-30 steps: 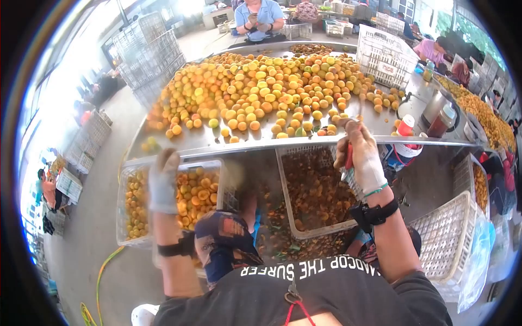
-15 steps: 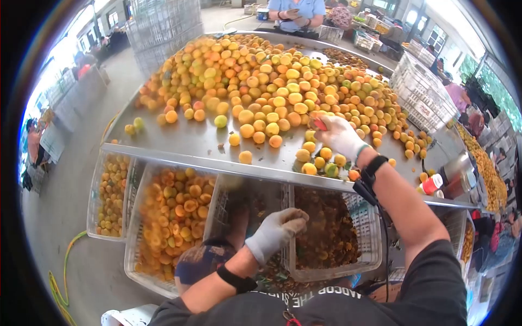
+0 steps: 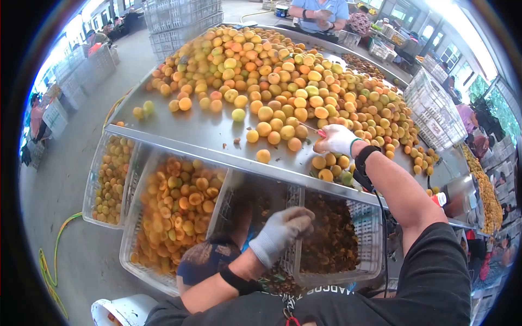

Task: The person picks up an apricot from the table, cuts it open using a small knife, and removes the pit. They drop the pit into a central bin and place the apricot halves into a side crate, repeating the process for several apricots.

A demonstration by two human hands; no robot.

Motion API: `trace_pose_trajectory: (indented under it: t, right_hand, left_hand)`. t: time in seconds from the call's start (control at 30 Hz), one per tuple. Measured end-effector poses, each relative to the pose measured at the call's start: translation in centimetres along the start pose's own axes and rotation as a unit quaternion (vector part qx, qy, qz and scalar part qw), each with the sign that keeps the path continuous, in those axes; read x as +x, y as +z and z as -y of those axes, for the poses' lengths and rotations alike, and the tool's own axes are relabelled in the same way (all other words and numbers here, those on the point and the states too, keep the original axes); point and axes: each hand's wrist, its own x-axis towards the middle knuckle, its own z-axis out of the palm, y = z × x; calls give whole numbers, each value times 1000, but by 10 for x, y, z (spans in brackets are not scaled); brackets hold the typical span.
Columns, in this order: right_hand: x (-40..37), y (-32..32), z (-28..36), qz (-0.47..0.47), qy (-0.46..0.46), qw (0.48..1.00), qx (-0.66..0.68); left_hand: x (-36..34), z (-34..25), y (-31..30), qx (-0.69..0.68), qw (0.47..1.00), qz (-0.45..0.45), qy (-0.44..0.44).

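My right hand (image 3: 338,140), in a white glove, is closed around a red-handled tool (image 3: 321,133) with a thin blade, likely a small knife. It is over the metal table (image 3: 206,132), beside the front of a large heap of apricots (image 3: 272,81). Several loose apricots (image 3: 325,175) lie just below that hand. My left hand (image 3: 283,231), in a grey-white glove, hovers at the left side of a crate of dark brown pits or scraps (image 3: 329,239). Its fingers are curled and slightly blurred. Whatever they may hold is hidden.
Below the table edge stand a crate of apricot halves (image 3: 179,212) and a narrower crate of apricots (image 3: 111,182). A white bucket (image 3: 122,309) is at lower left. White crates (image 3: 432,111) stand at right. A person in a blue shirt (image 3: 321,13) is across the table.
The view has shifted, moving the table rightward in it. My right hand has drawn back slightly from the heap, and the thin blade now shows. My left hand has moved slightly right, fingers still curled.
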Motion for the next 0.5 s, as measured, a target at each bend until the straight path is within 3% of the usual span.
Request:
trace_pose_trajectory:
  t: [0.03, 0.1, 0.17, 0.23, 0.27, 0.3, 0.37, 0.43, 0.5]
  right_hand:
    - [-14, -1, -3, -39, -26, 999, 24]
    - [-64, -12, 15, -52, -8, 976, 210]
    - [-127, -18, 48, -86, -48, 947, 306]
    - [-182, -9, 75, -103, -89, 910, 392]
    - [-210, -6, 87, -100, -94, 894, 426]
    - [-221, 16, 87, -178, -127, 892, 396]
    - [-248, 29, 87, -301, -179, 889, 295]
    - [-280, 33, 93, -347, -127, 871, 325]
    - [-312, 34, 103, -392, -81, 846, 352]
  left_hand:
    - [0, -3, 1, -2, 999, -31, 23]
    - [2, -1, 4, -42, 992, -102, 67]
    - [1, -6, 12, -127, 981, -86, 120]
    - [-7, -15, 25, -216, 960, 72, 163]
    - [-12, -14, 33, -73, 959, 86, 261]
    - [-20, -16, 41, -72, 960, 92, 256]
    - [-37, -19, 61, -197, 953, 112, 200]
    - [-48, -16, 70, -183, 960, 98, 186]
    - [-60, -18, 81, -107, 964, 83, 231]
